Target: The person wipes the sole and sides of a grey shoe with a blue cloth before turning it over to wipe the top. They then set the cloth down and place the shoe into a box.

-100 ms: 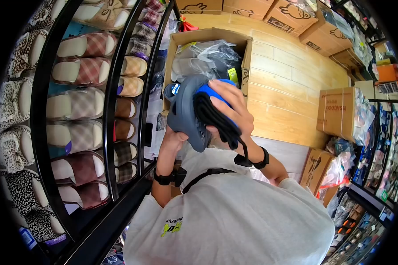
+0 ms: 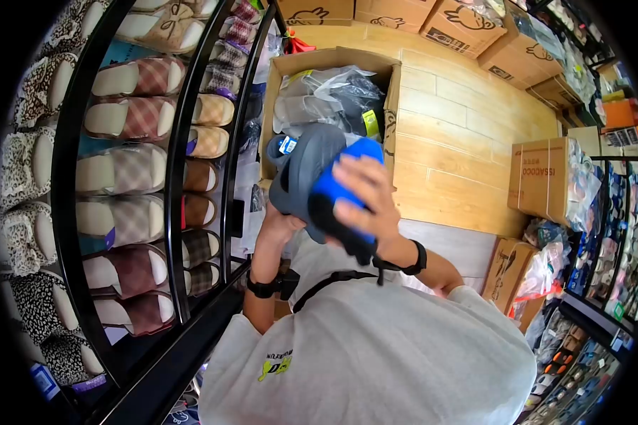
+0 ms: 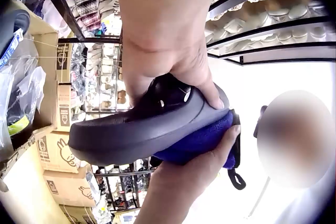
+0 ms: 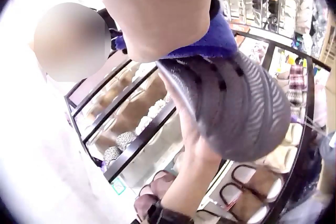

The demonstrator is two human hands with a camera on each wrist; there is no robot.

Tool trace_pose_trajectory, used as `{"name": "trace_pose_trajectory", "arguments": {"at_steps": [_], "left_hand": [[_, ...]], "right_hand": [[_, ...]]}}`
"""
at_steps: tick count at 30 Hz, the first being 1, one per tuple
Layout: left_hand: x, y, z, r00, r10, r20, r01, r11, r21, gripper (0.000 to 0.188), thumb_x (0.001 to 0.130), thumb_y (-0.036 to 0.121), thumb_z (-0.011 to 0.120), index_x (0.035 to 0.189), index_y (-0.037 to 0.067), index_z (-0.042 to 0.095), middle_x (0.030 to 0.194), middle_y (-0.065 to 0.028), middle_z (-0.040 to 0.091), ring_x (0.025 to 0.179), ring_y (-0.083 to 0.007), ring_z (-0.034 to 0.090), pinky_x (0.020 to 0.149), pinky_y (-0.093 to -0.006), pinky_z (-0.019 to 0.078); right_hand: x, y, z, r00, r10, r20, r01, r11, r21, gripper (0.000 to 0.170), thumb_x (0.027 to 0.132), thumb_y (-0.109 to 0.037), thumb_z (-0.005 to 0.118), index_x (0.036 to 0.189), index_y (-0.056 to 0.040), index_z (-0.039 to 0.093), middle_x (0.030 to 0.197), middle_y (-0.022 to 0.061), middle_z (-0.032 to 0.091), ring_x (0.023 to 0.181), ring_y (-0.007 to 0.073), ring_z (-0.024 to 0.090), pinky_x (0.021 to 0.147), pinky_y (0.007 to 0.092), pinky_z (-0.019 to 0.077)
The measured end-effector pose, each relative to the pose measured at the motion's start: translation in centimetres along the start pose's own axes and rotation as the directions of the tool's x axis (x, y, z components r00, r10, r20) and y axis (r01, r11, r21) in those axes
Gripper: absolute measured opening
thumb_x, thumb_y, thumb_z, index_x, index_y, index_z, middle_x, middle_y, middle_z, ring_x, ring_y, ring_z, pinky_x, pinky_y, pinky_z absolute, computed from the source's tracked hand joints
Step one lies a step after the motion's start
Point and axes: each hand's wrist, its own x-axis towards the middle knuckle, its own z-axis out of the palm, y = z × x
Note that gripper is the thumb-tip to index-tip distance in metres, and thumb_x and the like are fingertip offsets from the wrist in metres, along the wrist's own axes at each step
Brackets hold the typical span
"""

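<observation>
A dark grey slipper point(image 2: 301, 173) is gripped by my left hand point(image 2: 285, 221) at its lower end; in the left wrist view the fingers reach into the opening of the slipper point(image 3: 131, 134). My right hand point(image 2: 372, 202) holds a blue and black cloth point(image 2: 351, 170) against the slipper's sole. In the left wrist view the blue cloth point(image 3: 197, 140) lies under the slipper, with a black loop hanging from it. The ridged sole point(image 4: 241, 108) faces the right wrist camera, the cloth point(image 4: 210, 43) across one end. A second grey slipper with a white-blue tag shows partly behind.
An open cardboard box point(image 2: 395, 92) holding plastic-wrapped footwear stands in front. On the left is a black rack point(image 2: 184, 142) with rows of slippers. Cartons point(image 2: 539, 177) line the right and far sides of the wooden floor point(image 2: 468, 142), with more stocked racks beyond.
My right hand and the cloth have moved slightly down along the sole, and more of the cloth's blue side shows. The slipper has shifted a little with them.
</observation>
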Motion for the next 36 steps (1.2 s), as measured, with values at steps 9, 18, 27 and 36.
{"name": "trace_pose_trajectory", "arguments": {"at_steps": [9, 18, 27, 36], "left_hand": [[-0.5, -0.2, 0.8, 0.996, 0.078, 0.033, -0.074, 0.991, -0.111, 0.117, 0.058, 0.041, 0.103, 0.152, 0.001, 0.045, 0.142, -0.0108, 0.061, 0.13, -0.0248, 0.061, 0.111, -0.0403, 0.0492], [-2.1, -1.2, -1.1, 0.999, 0.031, 0.023, -0.029, 0.993, -0.119, 0.114, 0.061, 0.042, 0.102, 0.151, 0.001, 0.046, 0.142, -0.011, 0.062, 0.13, -0.0249, 0.061, 0.111, -0.0404, 0.0495], [-2.1, -2.9, -4.0, 0.995, -0.085, -0.049, 0.08, 0.991, -0.107, 0.112, 0.062, 0.043, 0.101, 0.151, 0.002, 0.046, 0.142, -0.011, 0.062, 0.13, -0.025, 0.061, 0.11, -0.0405, 0.0506], [-1.1, -2.8, -3.1, 0.996, -0.022, 0.085, 0.036, 0.986, -0.16, 0.11, 0.063, 0.044, 0.1, 0.15, 0.002, 0.047, 0.141, -0.011, 0.062, 0.129, -0.0251, 0.062, 0.108, -0.0404, 0.0523]], "right_hand": [[1.2, 0.8, -0.1, 0.999, -0.001, -0.042, 0.001, 1.0, -0.018, 0.045, 0.085, -0.029, 0.078, 0.129, -0.0221, 0.071, 0.143, 0.0144, 0.064, 0.128, 0.0385, 0.061, 0.104, 0.0521, 0.0461], [1.0, 0.6, -0.9, 0.981, -0.161, 0.108, 0.168, 0.984, -0.059, 0.045, 0.085, -0.023, 0.078, 0.129, -0.0249, 0.071, 0.141, 0.0101, 0.066, 0.127, 0.0326, 0.062, 0.105, 0.0473, 0.0461], [-0.6, -1.0, 1.5, 0.849, -0.517, 0.104, 0.528, 0.827, -0.193, 0.041, 0.089, -0.019, 0.072, 0.128, -0.0332, 0.072, 0.142, 0.0055, 0.066, 0.126, 0.0229, 0.064, 0.108, 0.0417, 0.0428], [0.0, -1.4, 0.1, 0.953, -0.295, 0.066, 0.303, 0.932, -0.199, 0.041, 0.088, -0.024, 0.076, 0.128, -0.0308, 0.071, 0.14, 0.0058, 0.068, 0.125, 0.0293, 0.064, 0.105, 0.0449, 0.0447]]}}
